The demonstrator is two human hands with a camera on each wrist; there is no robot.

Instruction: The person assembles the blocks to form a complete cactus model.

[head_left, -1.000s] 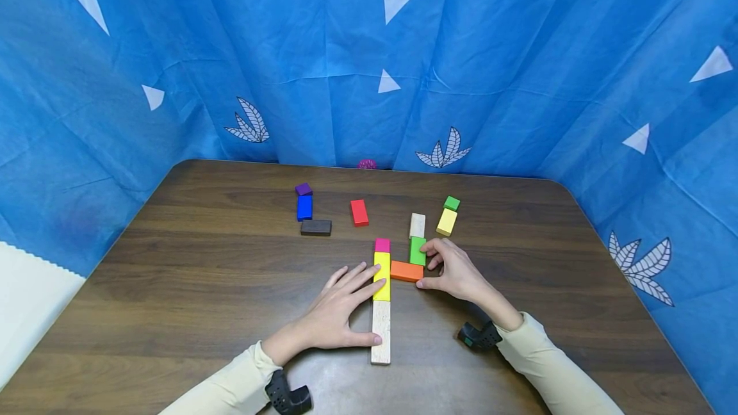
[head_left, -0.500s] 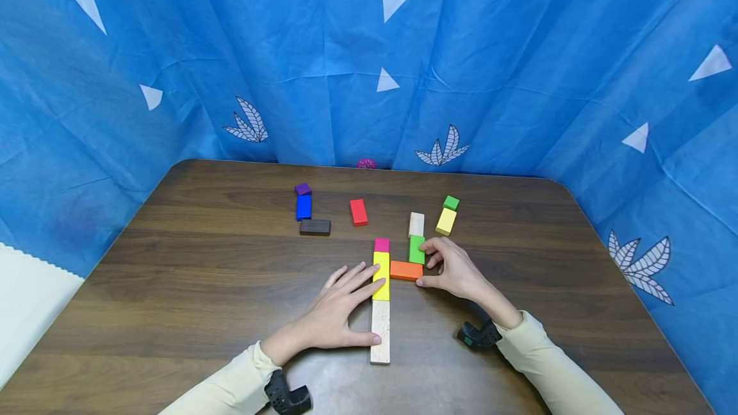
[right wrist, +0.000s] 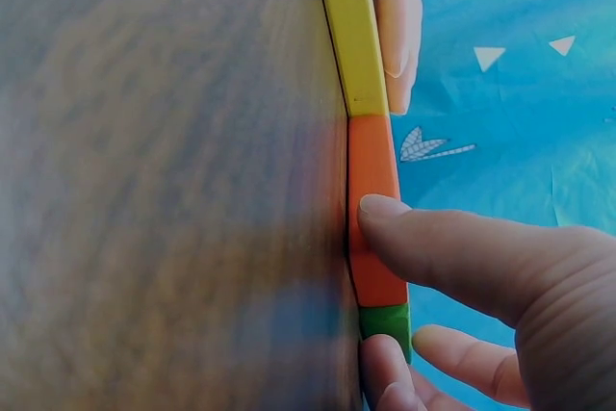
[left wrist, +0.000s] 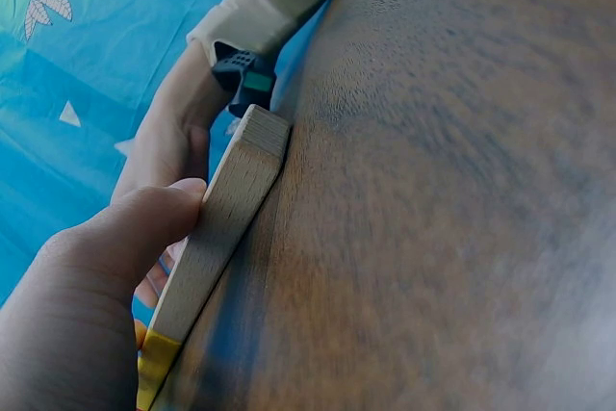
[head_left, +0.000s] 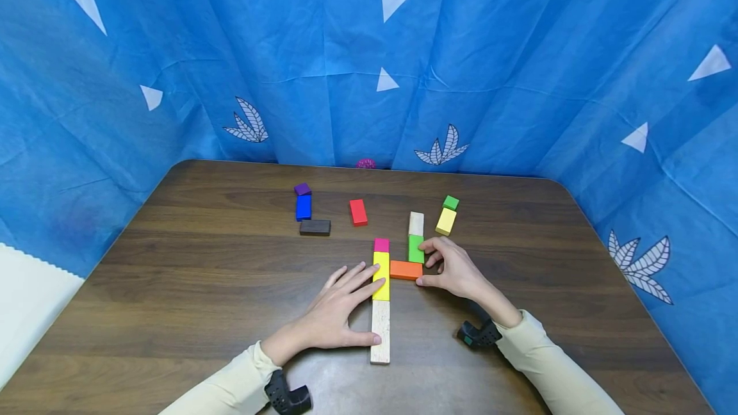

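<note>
In the head view, a long pale wooden block (head_left: pixel 380 332), a yellow block (head_left: pixel 381 284) and a pink block (head_left: pixel 382 245) lie end to end. My left hand (head_left: pixel 340 309) rests along them, fingers spread, fingertips on the yellow block and thumb on the pale one. An orange block (head_left: pixel 406 270) joins the yellow block's right side. Behind its right end lie a green block (head_left: pixel 416 249) and a short pale block (head_left: pixel 416 223) in line. My right hand (head_left: pixel 455 271) has bent fingers, its thumb pressing the orange block (right wrist: pixel 371 170) and its index finger against the green block (right wrist: pixel 385 320).
Farther back on the brown table (head_left: pixel 202 261) lie a purple block (head_left: pixel 302 189), blue block (head_left: pixel 303 208), black block (head_left: pixel 315 228), red block (head_left: pixel 359 212), cream block (head_left: pixel 446 221) and small green block (head_left: pixel 451 203). A blue curtain (head_left: pixel 346 37) hangs behind.
The green block and the short pale block have shifted very slightly back and left. Both hands stay in nearly the same place.
</note>
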